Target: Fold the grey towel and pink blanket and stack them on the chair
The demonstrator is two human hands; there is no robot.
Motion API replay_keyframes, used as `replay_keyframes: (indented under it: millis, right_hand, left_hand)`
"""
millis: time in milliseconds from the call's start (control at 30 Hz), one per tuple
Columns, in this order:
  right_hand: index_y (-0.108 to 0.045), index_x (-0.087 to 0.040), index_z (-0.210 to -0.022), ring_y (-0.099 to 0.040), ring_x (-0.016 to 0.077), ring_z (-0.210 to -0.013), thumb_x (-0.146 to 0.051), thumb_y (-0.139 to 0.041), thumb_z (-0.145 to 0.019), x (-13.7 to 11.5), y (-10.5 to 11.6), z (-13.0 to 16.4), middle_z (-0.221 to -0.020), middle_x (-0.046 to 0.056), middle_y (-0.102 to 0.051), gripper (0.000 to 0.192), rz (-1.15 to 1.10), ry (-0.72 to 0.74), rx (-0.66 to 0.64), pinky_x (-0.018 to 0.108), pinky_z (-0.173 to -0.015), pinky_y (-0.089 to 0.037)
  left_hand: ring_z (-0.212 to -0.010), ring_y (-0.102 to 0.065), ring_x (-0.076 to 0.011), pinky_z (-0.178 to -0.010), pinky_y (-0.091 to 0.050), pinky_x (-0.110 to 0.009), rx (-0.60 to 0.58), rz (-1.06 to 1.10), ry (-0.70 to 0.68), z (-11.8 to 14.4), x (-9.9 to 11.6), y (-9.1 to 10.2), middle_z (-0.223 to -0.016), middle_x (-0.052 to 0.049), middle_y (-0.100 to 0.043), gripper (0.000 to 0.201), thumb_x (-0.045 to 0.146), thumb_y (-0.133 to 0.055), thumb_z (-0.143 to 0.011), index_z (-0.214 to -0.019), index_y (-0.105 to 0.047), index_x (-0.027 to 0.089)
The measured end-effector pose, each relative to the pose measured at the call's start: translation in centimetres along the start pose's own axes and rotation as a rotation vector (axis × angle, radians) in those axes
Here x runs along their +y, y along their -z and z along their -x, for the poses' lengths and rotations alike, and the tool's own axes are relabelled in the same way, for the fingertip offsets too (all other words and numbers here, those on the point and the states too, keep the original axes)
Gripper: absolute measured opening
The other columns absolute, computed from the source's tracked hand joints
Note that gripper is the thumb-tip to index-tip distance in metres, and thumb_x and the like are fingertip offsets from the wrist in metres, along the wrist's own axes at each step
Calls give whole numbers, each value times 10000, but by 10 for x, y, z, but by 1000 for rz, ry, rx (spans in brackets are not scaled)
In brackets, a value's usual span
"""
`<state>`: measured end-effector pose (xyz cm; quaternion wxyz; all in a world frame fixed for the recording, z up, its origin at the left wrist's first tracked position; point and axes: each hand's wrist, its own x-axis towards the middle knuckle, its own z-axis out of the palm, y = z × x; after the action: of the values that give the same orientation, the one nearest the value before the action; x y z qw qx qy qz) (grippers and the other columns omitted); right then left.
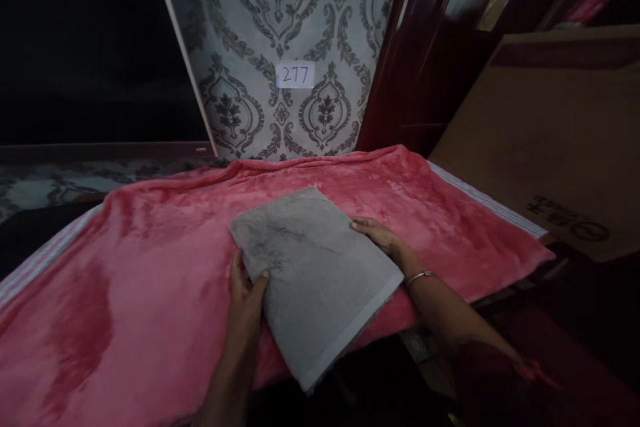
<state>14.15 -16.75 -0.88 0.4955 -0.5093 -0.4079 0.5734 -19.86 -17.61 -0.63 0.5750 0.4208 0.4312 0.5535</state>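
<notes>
A grey folded towel (320,280) is held at a slant over the pink plush blanket (165,280), its near corner pointing down past the blanket's front edge. At its left edge is my left hand (246,290), thumb on top and the other fingers partly hidden along the side and beneath. My right hand (377,235) grips the upper right edge, with fingertips showing on the top face. A thin bracelet (419,276) circles my right wrist. Darker brushed marks show on the towel's upper left.
A large cardboard box (555,140) leans at the right, in front of a dark red door (425,47). At the left hangs a dark screen (95,47). A paper label reading 277 (295,75) is on the patterned wall behind.
</notes>
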Motion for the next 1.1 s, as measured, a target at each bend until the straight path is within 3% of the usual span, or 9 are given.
replay_keyframes:
  millis: [367, 500, 600, 800, 900, 1000, 1100]
  right_hand:
    - [-731, -209, -972, -699, 222, -879, -479, -817, -714, -2, 1, 2, -1019, 62, -758, 383, 28, 30, -91, 376, -894, -559]
    - [-686, -217, -1181, -690, 253, -1007, -513, -826, -701, -4, -1, 5, -1215, 83, -711, 581, -6, 55, -205, 405, -942, -543]
    - [-595, -254, -1348, -655, 260, -1120, -463, -861, -658, -5, -4, 7, -1368, 71, -632, 768, -39, 107, -212, 396, -977, -527]
    - [-437, -324, -1517, -630, 245, -1146, -379, -854, -641, -4, -8, 9, -1461, 27, -556, 972, -88, 101, -238, 385, -977, -520]
    - [-440, -317, -1520, -639, 226, -1084, -336, -854, -610, -9, -11, 11, -1429, 11, -577, 999, -86, 109, -166, 347, -931, -528]
    - [-455, -292, -1510, -654, 210, -986, -318, -837, -612, -23, -17, 18, -1319, 7, -642, 976, -101, 128, -127, 313, -847, -539]
    - [-453, -294, -1506, -663, 198, -916, -331, -814, -632, -38, -23, 31, -1285, 4, -660, 946, -131, 185, -87, 297, -789, -540]
  left_hand:
    - [-1250, -621, -294, -1026, -546, -414, 120, -21, 90, 6, 12, -9, -1424, -115, -595, 974, 319, -790, -756, -1579, -270, 312]
    - [-1299, -589, -291, -1058, -522, -406, 139, -5, 42, 3, 10, -10, -1521, -110, -507, 1044, 326, -841, -692, -1576, -284, 329]
    - [-1295, -594, -299, -1051, -528, -412, 141, -4, 22, 1, 10, -9, -1524, -105, -509, 1051, 328, -849, -665, -1567, -309, 337]
    - [-1355, -543, -263, -1041, -522, -331, 91, -50, 62, 4, 23, -15, -1644, -80, -353, 1084, 209, -787, -663, -1599, -252, 320]
    - [-1242, -624, -239, -931, -570, -302, 80, -40, 72, 4, 39, -23, -1630, -71, -379, 1150, 142, -754, -637, -1616, -191, 355]
    - [-988, -708, -196, -770, -588, -270, 51, -31, 41, -3, 63, -32, -1528, -87, -516, 1186, 106, -737, -599, -1619, -189, 364]
    - [-746, -688, -145, -636, -557, -244, 7, -44, 29, -17, 89, -35, -1375, -100, -637, 1179, 98, -736, -571, -1612, -240, 343]
